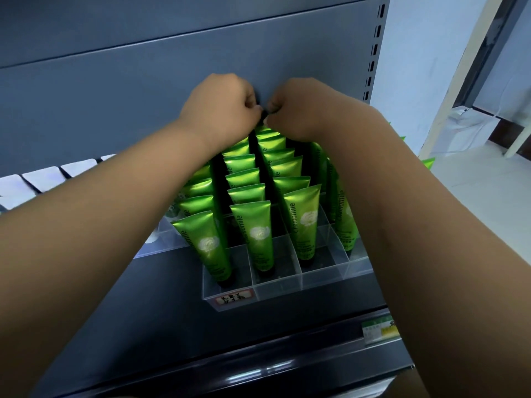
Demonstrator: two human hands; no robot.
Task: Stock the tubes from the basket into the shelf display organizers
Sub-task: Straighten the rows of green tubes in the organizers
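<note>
Near upper centre, left hand and right hand pinch a small dark piece over the back-row tubes in the clear organizer; probably best eased straight down, sparing neighbours.

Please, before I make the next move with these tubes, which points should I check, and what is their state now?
1. Grip: left hand and right hand both appear to pinch a small dark object above the back row: ok.
2. What that object is: cannot tell.
3. Green tubes stand in rows in the clear organizer: ok.
4. Free slot at the back: cannot tell, the hands hide it.
5. Organizer sits well back from the front of the shelf: ok.
6. Basket within reach: cannot tell, not in view.
</note>
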